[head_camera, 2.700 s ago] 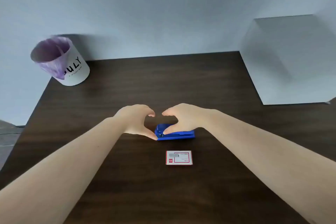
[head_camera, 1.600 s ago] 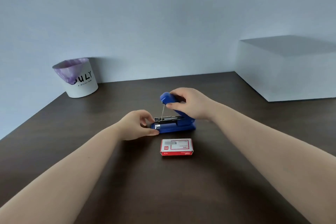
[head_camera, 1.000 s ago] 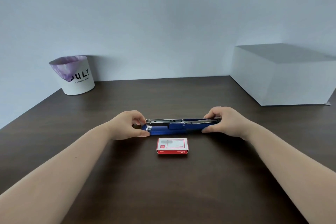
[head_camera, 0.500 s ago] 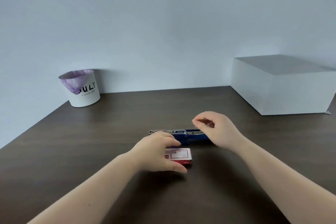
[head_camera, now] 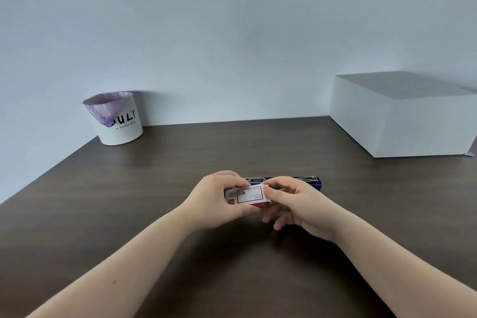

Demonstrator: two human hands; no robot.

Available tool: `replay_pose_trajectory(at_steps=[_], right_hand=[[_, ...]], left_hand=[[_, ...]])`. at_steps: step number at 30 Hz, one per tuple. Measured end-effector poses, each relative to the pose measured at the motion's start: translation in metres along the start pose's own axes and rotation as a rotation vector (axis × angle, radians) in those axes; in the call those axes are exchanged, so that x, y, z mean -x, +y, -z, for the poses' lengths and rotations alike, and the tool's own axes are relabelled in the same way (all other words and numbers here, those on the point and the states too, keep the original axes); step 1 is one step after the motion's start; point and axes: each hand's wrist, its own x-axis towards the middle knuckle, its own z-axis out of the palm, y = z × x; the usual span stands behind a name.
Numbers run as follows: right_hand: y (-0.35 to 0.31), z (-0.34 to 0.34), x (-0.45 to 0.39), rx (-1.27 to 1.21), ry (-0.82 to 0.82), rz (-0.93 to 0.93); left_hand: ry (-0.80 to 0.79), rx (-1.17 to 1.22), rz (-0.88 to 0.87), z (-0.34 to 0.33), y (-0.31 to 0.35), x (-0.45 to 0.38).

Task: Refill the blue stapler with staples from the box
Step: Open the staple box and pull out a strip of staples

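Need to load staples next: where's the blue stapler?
The blue stapler lies opened flat at table centre, just behind both hands and the staple box.

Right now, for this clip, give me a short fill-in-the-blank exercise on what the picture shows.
1. The left hand and right hand together hold the ____ of staples.
2. The stapler lying behind the hands is ____ in colour.
3. The white bin has a ____ liner.
4. The table is dark ____.

Missing words: box; blue; purple; brown

Dark wood-grain table [head_camera: 154, 214] against a plain pale blue-grey wall [head_camera: 232, 33]. White bin [head_camera: 121, 126], purple liner, far left; white box [head_camera: 402, 121] far right. Light even.
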Motion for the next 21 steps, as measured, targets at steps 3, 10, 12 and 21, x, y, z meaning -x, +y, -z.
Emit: replay_pose_trajectory(at_steps=[3, 10, 12, 21], right_hand=[[0.001, 0.006, 0.001, -0.074, -0.024, 0.012], [0.004, 0.000, 0.004, 0.031, 0.070, 0.164], [0.004, -0.002, 0.003, 0.146, 0.124, 0.194], [0.011, 0.010, -0.006, 0.239, 0.296, 0.181]], left_hand=[[-0.001, 0.035, 0.012, 0.002, 0.002, -0.001], [-0.011, 0.020, 0.032, 0.008, -0.003, -0.004], [-0.018, 0.041, 0.036, 0.008, -0.005, -0.004], [-0.008, 0.090, 0.137, 0.009, -0.013, -0.002]])
